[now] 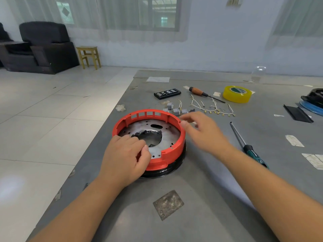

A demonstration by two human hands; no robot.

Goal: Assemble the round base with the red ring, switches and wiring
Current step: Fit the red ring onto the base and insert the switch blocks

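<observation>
The left hand (pixel 125 158) covers the near-left rim of the red plastic ring (pixel 174 149). The right hand (pixel 204 132) is motion-blurred, its grip unreadable. The blue-and-black object (pixel 312 102) is cut by the right edge. The small grey switches (pixel 176 110) are too small to detail.

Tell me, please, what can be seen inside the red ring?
Inside the red ring lies a grey metal plate with small holes, a slot and a large central opening. The left hand covers its near left part, so nothing there can be seen.
</observation>
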